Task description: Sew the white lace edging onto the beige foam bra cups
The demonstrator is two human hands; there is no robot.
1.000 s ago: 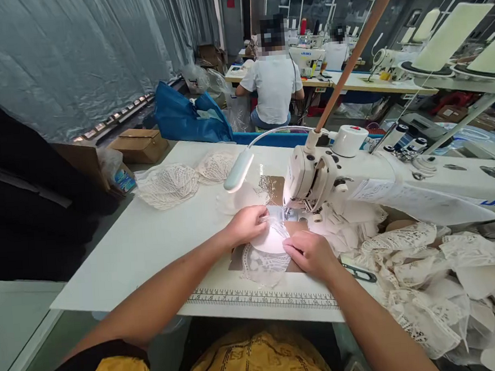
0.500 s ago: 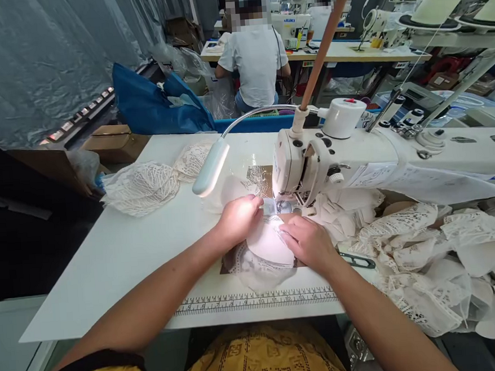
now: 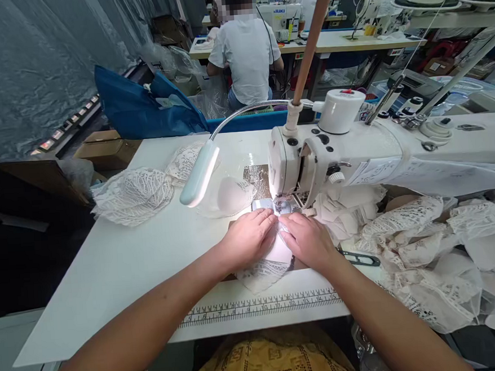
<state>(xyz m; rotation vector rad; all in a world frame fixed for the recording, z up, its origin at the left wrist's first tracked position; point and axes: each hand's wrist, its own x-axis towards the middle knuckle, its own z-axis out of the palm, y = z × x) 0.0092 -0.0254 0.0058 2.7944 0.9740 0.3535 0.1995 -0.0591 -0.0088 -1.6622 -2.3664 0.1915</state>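
Note:
A white lace-trimmed bra cup point(image 3: 280, 252) lies under the needle area of a white sewing machine point(image 3: 286, 166), its lace edge spreading toward the table's front. My left hand point(image 3: 251, 239) rests flat over the cup's left side, fingers stretched toward the presser foot. On the right side, my right hand point(image 3: 308, 239) has the cup's edge between thumb and fingers, close to the needle. Both sets of fingertips nearly meet just in front of the lit presser foot. Part of the cup is hidden beneath my hands.
Another cup point(image 3: 233, 195) lies left of the needle. White lace pieces point(image 3: 133, 194) sit at the table's left, and a large heap point(image 3: 431, 263) lies right. Green thread snips point(image 3: 360, 258) lie by my right wrist. A lamp point(image 3: 200, 174) hangs overhead; a person point(image 3: 245, 58) sits beyond.
My left hand has come down and right from beside the needle, flattening onto the cup. My right hand has stayed nearly in place. The cup behind the left hand is now more exposed.

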